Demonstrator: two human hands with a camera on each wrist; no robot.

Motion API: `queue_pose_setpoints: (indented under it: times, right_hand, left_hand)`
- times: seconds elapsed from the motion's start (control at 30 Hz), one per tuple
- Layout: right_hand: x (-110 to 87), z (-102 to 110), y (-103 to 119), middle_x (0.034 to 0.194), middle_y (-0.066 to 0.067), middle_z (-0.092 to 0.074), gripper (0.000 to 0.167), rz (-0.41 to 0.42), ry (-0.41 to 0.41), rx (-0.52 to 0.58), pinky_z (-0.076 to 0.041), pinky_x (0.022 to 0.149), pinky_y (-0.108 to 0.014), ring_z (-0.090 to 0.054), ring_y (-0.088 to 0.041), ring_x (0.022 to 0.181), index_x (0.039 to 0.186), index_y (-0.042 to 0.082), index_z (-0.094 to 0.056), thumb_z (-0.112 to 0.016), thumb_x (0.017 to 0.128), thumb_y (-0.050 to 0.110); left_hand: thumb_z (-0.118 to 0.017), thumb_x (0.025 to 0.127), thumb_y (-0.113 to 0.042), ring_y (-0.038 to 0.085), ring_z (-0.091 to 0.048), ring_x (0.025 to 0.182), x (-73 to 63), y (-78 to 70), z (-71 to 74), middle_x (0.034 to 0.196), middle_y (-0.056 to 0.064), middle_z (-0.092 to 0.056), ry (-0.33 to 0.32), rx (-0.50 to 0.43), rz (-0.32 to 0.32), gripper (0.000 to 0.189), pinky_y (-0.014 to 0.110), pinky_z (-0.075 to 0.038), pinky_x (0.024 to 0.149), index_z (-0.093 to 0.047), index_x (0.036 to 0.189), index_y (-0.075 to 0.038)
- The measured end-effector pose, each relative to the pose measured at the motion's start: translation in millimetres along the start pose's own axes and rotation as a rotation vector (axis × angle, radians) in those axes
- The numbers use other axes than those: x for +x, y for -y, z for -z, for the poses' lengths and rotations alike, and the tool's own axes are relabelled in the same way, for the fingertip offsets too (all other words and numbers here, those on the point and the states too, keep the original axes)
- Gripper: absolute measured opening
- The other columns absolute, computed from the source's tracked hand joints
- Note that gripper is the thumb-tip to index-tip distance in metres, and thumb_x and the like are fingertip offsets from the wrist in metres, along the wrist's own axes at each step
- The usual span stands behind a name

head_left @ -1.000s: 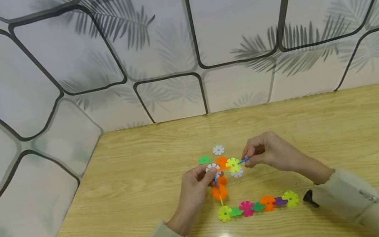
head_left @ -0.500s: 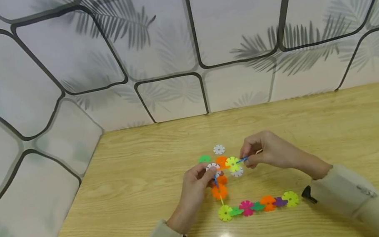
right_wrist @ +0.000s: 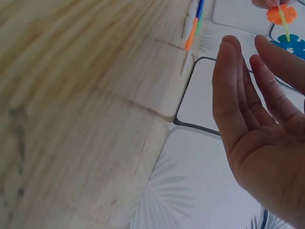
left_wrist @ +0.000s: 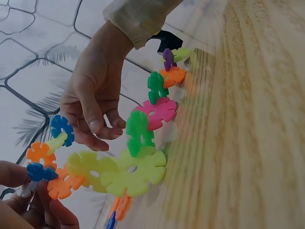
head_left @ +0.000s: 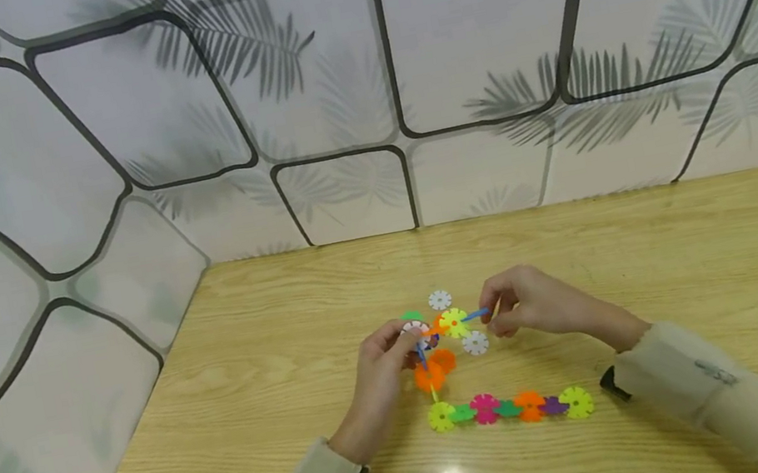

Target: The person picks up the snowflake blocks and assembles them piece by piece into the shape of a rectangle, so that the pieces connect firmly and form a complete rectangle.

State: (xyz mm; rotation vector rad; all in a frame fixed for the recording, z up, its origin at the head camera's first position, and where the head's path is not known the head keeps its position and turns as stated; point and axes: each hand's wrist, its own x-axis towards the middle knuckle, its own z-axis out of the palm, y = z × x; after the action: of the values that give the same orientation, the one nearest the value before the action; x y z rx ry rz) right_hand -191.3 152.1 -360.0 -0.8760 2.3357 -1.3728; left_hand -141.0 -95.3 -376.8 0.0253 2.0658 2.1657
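Note:
My left hand (head_left: 377, 376) pinches a white notched disc (head_left: 414, 335) in a chain of interlocking plastic discs. From it an orange, a yellow disc (head_left: 453, 323) and a blue disc (head_left: 475, 314) run right in a raised arm. Down from it go a blue disc, an orange disc (head_left: 429, 377) and a yellow one. My right hand (head_left: 547, 307) is beside the blue end disc; the right wrist view shows its relaxed fingers (right_wrist: 226, 90) apart from the blue disc (right_wrist: 291, 46). The lower row runs right from a yellow-green disc (head_left: 442, 417) through a pink disc (head_left: 486, 409).
Loose discs lie on the wooden table (head_left: 653, 239) behind the chain: a white disc (head_left: 439, 299), another white disc (head_left: 476, 344), a green disc (head_left: 412, 317) and an orange disc (head_left: 445, 360). A patterned wall covering (head_left: 467, 43) borders the table's back and left.
The right fingers have let go of the blue end disc. My left hand and the chain have shifted slightly left, and the lower row has moved a little with them.

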Motion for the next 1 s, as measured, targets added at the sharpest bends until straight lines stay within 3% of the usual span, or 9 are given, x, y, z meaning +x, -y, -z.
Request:
queue_pose_setpoints:
  times: [0.33, 0.6, 0.7, 0.8, 0.87, 1.0]
  right_hand:
    - [9.7, -6.2, -4.5, 0.084, -0.005, -0.069, 0.006, 0.005, 0.037, -0.210, -0.055, 0.056, -0.027, -0.064, -0.014, 0.067, 0.087, -0.002, -0.070, -0.073, 0.085, -0.006]
    - [16.9, -13.5, -5.6, 0.080, 0.002, -0.065, 0.020, -0.014, 0.106, -0.322, -0.051, 0.065, -0.025, -0.057, -0.008, 0.071, 0.102, -0.005, -0.073, -0.078, 0.082, -0.003]
    - [19.9, -15.4, -5.3, 0.071, 0.005, -0.056, 0.014, 0.007, 0.124, -0.365, -0.044, 0.060, -0.024, -0.048, -0.006, 0.064, 0.088, -0.001, -0.069, -0.079, 0.080, -0.003]
    - [21.9, -17.0, -5.2, 0.065, 0.006, -0.047, 0.029, 0.032, 0.135, -0.405, -0.037, 0.057, -0.023, -0.039, -0.006, 0.060, 0.073, 0.008, -0.054, -0.081, 0.078, -0.003]
    - [22.5, -17.7, -4.5, 0.064, 0.005, -0.043, 0.041, 0.040, 0.144, -0.416, -0.034, 0.057, -0.023, -0.036, -0.007, 0.060, 0.070, 0.011, -0.044, -0.082, 0.077, -0.002]
    - [22.6, -18.2, -2.1, 0.065, 0.005, -0.046, 0.042, 0.035, 0.145, -0.422, -0.036, 0.057, -0.023, -0.038, -0.008, 0.061, 0.069, 0.012, -0.043, -0.082, 0.078, -0.002]
  left_hand:
    - [-0.058, 0.101, -0.012, 0.013, -0.053, 0.077, 0.0, -2.2, 2.0, 0.086, 0.000, -0.059, -0.033, 0.013, 0.012, 0.017, 0.027, -0.048, 0.074, -0.066, 0.101, 0.004]
    - [-0.058, 0.101, -0.011, 0.013, -0.053, 0.076, 1.4, -1.8, 2.0, 0.084, 0.000, -0.060, -0.038, 0.023, 0.020, 0.017, 0.027, -0.046, 0.073, -0.067, 0.098, 0.003]
    - [-0.060, 0.100, -0.011, 0.013, -0.052, 0.074, 2.0, -1.6, 1.5, 0.082, 0.000, -0.062, -0.027, 0.024, 0.005, 0.017, 0.027, -0.046, 0.071, -0.067, 0.095, 0.004]
    - [-0.059, 0.100, -0.012, 0.014, -0.053, 0.075, 2.0, -1.0, 1.5, 0.082, -0.001, -0.064, -0.009, 0.033, 0.001, 0.019, 0.028, -0.046, 0.072, -0.067, 0.095, 0.004]
    - [-0.059, 0.100, -0.013, 0.014, -0.054, 0.077, 1.7, -0.4, 1.6, 0.083, -0.002, -0.065, -0.001, 0.038, 0.006, 0.020, 0.028, -0.046, 0.073, -0.067, 0.097, 0.005]
    - [-0.057, 0.100, -0.014, 0.015, -0.056, 0.080, 1.1, 0.4, 1.7, 0.085, -0.002, -0.066, 0.008, 0.044, 0.012, 0.021, 0.028, -0.047, 0.076, -0.067, 0.101, 0.005]
